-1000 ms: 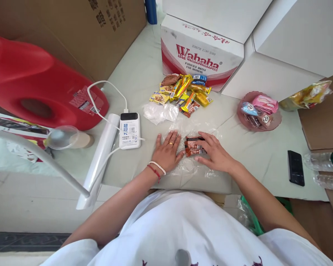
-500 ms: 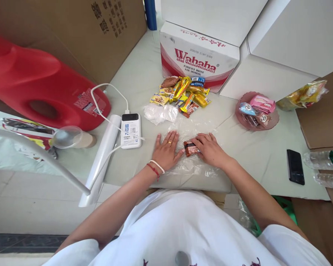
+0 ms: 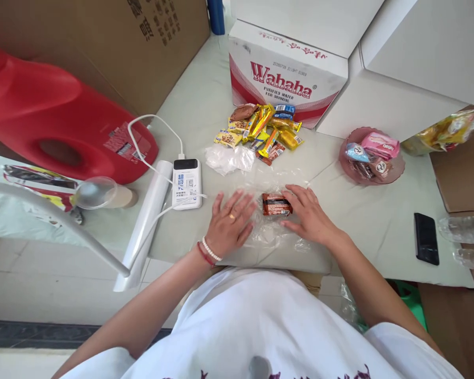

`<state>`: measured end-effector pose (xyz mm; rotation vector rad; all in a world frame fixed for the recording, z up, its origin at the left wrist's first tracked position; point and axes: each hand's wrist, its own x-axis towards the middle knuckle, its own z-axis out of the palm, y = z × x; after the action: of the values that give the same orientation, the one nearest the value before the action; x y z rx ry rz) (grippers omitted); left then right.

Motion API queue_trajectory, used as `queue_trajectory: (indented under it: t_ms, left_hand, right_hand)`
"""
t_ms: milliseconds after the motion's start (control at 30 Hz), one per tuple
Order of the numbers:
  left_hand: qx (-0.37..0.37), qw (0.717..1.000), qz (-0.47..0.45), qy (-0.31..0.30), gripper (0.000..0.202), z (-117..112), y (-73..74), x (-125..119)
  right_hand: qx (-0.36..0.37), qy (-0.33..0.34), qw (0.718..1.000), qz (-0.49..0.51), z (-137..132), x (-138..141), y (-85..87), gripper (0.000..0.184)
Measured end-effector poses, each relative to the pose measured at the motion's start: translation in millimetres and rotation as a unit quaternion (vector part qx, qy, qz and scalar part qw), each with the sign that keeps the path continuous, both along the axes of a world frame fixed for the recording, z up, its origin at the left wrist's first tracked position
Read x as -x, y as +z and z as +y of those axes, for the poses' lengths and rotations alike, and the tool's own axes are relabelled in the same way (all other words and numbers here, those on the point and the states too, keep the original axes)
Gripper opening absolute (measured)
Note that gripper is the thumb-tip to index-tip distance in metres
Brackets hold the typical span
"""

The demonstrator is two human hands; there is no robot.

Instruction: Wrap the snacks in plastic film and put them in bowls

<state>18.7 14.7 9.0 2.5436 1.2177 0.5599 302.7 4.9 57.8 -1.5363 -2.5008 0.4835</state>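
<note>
A small snack in a brown wrapper (image 3: 276,205) lies on a clear plastic bag (image 3: 268,235) spread flat on the table. To its left my left hand (image 3: 229,221) hovers with fingers spread, holding nothing and slightly blurred. At the snack's right end is my right hand (image 3: 308,215), its fingers apart and the index finger at the wrapper's edge; whether they touch I cannot tell. Behind the bag sit a crumpled white plastic bag (image 3: 229,159) and a pile of wrapped snacks (image 3: 260,126) in yellow, blue and brown.
A pink glass bowl (image 3: 391,175) of wrapped snacks stands at right, with a phone (image 3: 426,238) nearer me. At left are a power bank (image 3: 187,184) with white cables, a roll of film (image 3: 144,226), a plastic cup (image 3: 98,193) and a red jug (image 3: 75,121). A Wahaha carton (image 3: 284,73) stands behind.
My left hand has drawn back to the left, off the clear bag. My right hand has slid right and opened, uncovering more of the brown-wrapped snack.
</note>
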Motion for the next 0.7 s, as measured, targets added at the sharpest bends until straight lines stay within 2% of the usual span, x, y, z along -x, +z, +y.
queue_trajectory:
  t_ms: [67,100,167,267,367,500,600,633,700]
  left_hand:
    - [0.02,0.993,-0.009,-0.119,0.048,-9,-0.9,16]
    - [0.035,0.987,-0.007,-0.154,0.049,-12,-3.0,23]
    - [0.062,0.984,0.004,-0.167,0.042,-14,-8.6,33]
    - [0.091,0.987,0.003,-0.132,0.028,-5,-14.1,40]
    - [0.101,0.991,-0.02,-0.083,0.03,12,-10.5,39]
    - [0.12,0.991,-0.044,-0.03,0.033,41,0.3,29]
    - [0.122,0.99,-0.04,0.057,0.037,60,3.5,14]
    - [0.119,0.988,-0.029,0.092,0.038,64,3.0,8]
    - [0.113,0.981,0.001,0.158,0.035,70,0.0,-5]
  right_hand:
    - [0.0,0.014,0.999,0.046,-22,-15,2.5,0.064]
    - [0.01,0.023,0.998,0.062,-34,-21,0.5,0.059]
    - [0.024,0.03,0.996,0.079,-56,-31,-10.1,0.044]
    - [0.02,0.0,0.994,0.105,-76,-37,-27.5,0.014]
    - [0.034,-0.064,0.984,0.16,-71,-39,-24.6,0.015]
    - [0.103,-0.131,0.956,0.24,-34,-46,-3.3,0.022]
    - [0.183,-0.206,0.921,0.277,-1,-53,-0.8,0.031]
    - [0.211,-0.228,0.914,0.26,8,-56,-2.0,0.032]
    - [0.245,-0.249,0.923,0.163,25,-60,-3.2,0.028]
